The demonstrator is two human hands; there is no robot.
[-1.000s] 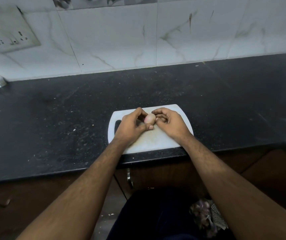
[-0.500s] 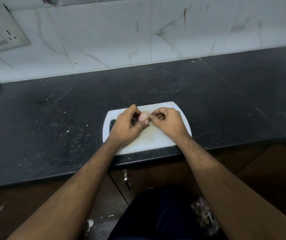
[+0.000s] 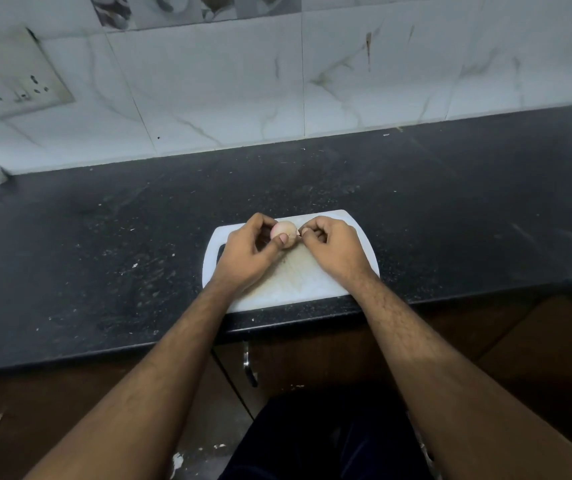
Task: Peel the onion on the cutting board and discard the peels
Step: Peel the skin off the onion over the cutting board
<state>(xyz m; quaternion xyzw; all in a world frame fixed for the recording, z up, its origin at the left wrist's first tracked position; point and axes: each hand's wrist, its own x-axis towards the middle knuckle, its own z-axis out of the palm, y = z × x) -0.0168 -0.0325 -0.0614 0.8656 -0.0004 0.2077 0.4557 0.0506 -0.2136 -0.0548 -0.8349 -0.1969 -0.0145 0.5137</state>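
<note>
Small onion (image 3: 285, 231) held just above far half of white cutting board (image 3: 298, 285), same spot as second ago. Left hand (image 3: 247, 252) curled round it, thumb across front. Right hand (image 3: 333, 245) now drawn slightly off onion's right side, fingertips (image 3: 304, 232) pinching skin flake at its edge; half second ago they pressed closer. Judgement: strip lifting, peeling mid-way. No loose peels visible on board; discard step not yet done.

I see both forearms bare and hairy, no sleeves, watch or rings on my left hand (image 3: 243, 252) or right hand (image 3: 333, 249); dark navy trousers (image 3: 312, 441) below.
</note>
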